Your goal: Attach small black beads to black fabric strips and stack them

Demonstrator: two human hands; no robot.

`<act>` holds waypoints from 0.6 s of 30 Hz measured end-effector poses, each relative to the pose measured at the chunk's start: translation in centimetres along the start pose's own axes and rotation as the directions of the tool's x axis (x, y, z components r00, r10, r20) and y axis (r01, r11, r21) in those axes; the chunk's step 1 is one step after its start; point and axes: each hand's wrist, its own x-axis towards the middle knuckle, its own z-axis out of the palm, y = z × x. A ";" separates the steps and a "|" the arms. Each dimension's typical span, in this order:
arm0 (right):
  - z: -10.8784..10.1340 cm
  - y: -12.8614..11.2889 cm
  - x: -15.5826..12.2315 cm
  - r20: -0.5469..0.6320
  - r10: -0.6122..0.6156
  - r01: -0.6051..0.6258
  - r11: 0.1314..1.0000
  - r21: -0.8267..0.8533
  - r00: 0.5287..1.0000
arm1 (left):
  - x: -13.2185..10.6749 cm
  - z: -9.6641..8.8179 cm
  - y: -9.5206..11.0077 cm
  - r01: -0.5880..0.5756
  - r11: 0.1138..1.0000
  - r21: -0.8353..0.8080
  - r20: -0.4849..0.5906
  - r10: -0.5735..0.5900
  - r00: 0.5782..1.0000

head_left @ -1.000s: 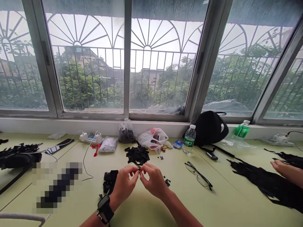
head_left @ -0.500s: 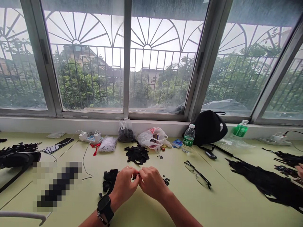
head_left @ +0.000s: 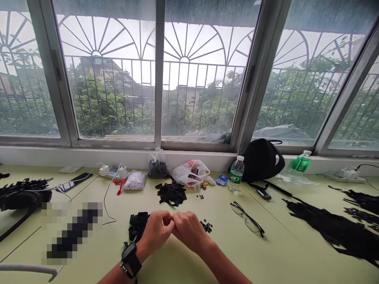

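Observation:
My left hand (head_left: pixel 156 232), with a black watch and a beaded bracelet at its wrist, is closed in a pinch. Against its fingertips presses my right hand (head_left: pixel 191 229), also closed with fingers curled. Whatever lies between the fingertips is hidden. Just left of my left hand, partly covered by it, is a pile of black fabric pieces (head_left: pixel 137 221). Small black ring-like parts (head_left: pixel 207 226) lie close to the right of my right hand. Beyond both hands sits another heap of black strips (head_left: pixel 171 193), with a few more small black parts (head_left: pixel 200 197) beside it.
Eyeglasses (head_left: pixel 247 219) lie to the right. Along the window stand a water bottle (head_left: pixel 236 173), a black cap-like bag (head_left: pixel 260 161), a white plastic bag (head_left: pixel 191 174) and a power strip (head_left: pixel 112 173). Black strips (head_left: pixel 328 225) spread at far right. A white cable (head_left: pixel 107 205) crosses the left side.
My hands stay pressed together, with the fingers shifted slightly and the knuckles turned a little. Another person's hand at the far right edge has gone out of view.

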 end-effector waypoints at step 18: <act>-0.2 0.4 -0.2 0.069 0.035 -0.037 0.999 0.019 0.997 | 0.3 -0.2 -0.4 0.061 0.986 -0.155 0.077 -0.049 0.996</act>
